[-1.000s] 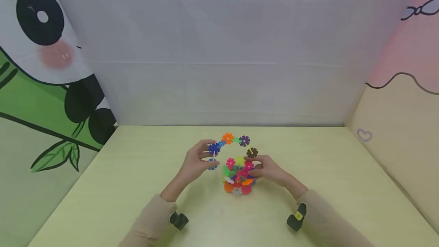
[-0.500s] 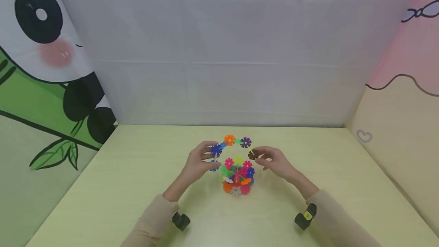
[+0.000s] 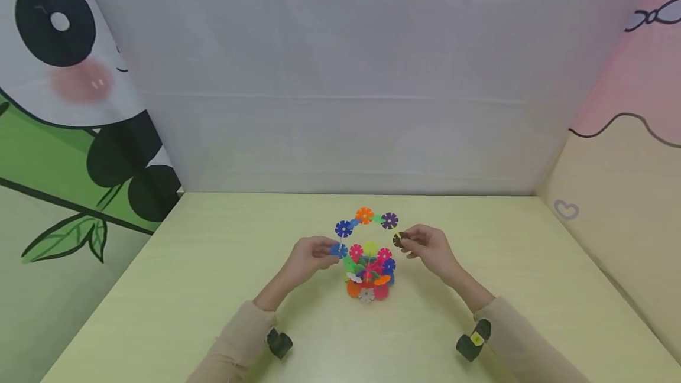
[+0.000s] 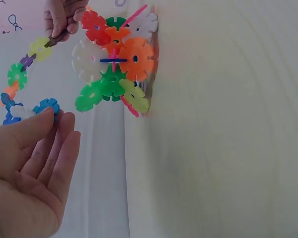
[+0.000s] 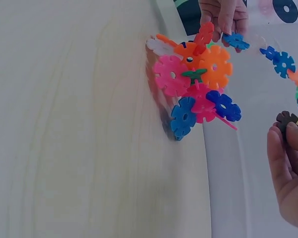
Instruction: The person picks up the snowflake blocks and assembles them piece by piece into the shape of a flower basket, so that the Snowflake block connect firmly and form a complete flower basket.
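A chain of interlocking snowflake discs (image 3: pixel 364 216) arches up between my two hands, with blue, orange, green, purple and yellow pieces along it. My left hand (image 3: pixel 310 260) pinches the blue disc (image 4: pixel 46 105) at its left end between thumb and fingers. At the other end, my right hand (image 3: pixel 432 251) pinches a brown disc (image 5: pixel 286 120). Just below the arch, a multicoloured cluster of joined discs (image 3: pixel 381 292) sits on the table, its upper pieces close to the chain's two ends. Neither hand holds the cluster.
The pale wooden table (image 3: pixel 223 241) runs back to a white cloth wall (image 3: pixel 340 105). Cartoon-printed panels (image 3: pixel 48 152) flank it on the left and right. Each sleeve carries a dark wrist camera (image 3: pixel 279 343).
My right hand has moved from the cluster to the brown disc and grips it. My left hand has shifted down the chain to the lower blue disc. The chain has drifted slightly right.
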`<state>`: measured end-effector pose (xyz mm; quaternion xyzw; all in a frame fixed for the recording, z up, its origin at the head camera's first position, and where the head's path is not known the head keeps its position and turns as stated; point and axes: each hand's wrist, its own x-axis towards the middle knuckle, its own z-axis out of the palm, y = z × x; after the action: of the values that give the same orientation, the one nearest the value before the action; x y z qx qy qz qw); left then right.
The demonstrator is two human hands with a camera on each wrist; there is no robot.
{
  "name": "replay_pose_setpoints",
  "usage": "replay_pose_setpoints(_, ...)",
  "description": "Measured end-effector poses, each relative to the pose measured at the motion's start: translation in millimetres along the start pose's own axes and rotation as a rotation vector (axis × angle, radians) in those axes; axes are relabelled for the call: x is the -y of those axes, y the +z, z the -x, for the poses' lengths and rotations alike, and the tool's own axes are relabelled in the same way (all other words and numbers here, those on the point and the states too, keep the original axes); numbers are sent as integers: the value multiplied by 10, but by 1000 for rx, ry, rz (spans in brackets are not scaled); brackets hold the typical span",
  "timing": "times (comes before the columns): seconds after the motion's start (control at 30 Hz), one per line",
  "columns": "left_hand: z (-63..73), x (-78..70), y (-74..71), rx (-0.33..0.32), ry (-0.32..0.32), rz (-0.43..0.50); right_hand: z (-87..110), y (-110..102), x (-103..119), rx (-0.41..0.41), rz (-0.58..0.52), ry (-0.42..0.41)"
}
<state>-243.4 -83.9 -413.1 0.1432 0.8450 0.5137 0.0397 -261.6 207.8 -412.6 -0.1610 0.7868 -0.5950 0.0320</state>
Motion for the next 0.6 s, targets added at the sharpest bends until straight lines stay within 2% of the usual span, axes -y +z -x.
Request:
replay_pose_setpoints(0.2, -11, 29, 1, -18, 47, -69, 23, 23, -23, -12, 18, 18)
replay_pose_setpoints(0.6, -2, 15, 80, -11, 49, -147, 144, -10, -90, 3, 102, 22)
